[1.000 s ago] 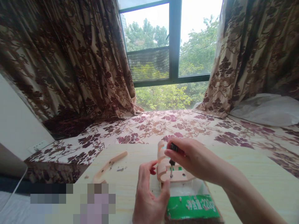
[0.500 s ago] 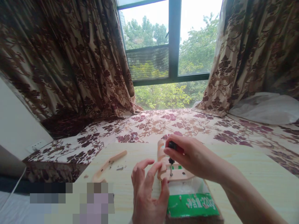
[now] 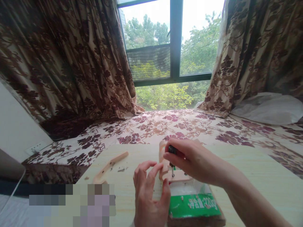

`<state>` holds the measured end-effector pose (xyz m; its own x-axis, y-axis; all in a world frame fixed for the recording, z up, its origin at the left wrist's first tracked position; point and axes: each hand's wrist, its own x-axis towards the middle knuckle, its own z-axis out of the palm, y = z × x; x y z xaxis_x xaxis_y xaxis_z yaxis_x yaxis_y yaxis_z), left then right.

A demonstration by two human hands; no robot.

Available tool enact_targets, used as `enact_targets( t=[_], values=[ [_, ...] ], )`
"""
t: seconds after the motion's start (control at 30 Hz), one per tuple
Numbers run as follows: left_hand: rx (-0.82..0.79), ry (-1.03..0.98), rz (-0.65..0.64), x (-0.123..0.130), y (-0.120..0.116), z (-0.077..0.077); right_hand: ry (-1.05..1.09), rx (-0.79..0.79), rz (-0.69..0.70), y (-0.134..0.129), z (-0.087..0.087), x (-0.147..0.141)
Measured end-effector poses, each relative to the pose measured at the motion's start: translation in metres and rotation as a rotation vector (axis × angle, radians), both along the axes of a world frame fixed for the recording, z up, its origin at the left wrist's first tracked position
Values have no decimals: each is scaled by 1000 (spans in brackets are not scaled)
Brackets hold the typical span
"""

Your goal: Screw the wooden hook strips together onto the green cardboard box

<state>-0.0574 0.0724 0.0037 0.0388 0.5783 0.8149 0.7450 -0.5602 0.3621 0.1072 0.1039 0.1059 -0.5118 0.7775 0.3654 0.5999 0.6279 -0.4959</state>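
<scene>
My right hand is wrapped around the dark handle of a screwdriver. Its metal shaft points down, with the tip at a hole in the near bar of a pale wooden part. Another dark hole or screw shows farther right on that bar, close under my right hand. With thumb and fingers bent, my left hand holds the wooden part by its left end. Under the part lies a block with a green and white printed wrapper. My right hand hides much of the part's far side.
A bent wooden piece lies on the light wooden tabletop at left, with small dark bits beside it. Beyond are a flower-patterned cloth, curtains and a window. The lower left is pixelated.
The right hand and screwdriver have shifted slightly left, the handle leaning a little more. The left hand keeps its place on the wooden part.
</scene>
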Motion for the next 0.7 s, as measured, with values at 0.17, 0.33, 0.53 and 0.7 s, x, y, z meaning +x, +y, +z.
enact_targets(
  t=[0.17,0.33,0.53,0.7],
  values=[
    [-5,0,-5,-1,1,0,42,-6,-188,15,-6,-3],
    [4,-15,-11,0,1,-1,-17,31,-116,4,2,2],
    [45,-3,-38,0,2,1,-7,-32,33,-1,5,11],
    [65,16,-24,-1,4,0,7,-24,-191,13,-6,3]
  ],
)
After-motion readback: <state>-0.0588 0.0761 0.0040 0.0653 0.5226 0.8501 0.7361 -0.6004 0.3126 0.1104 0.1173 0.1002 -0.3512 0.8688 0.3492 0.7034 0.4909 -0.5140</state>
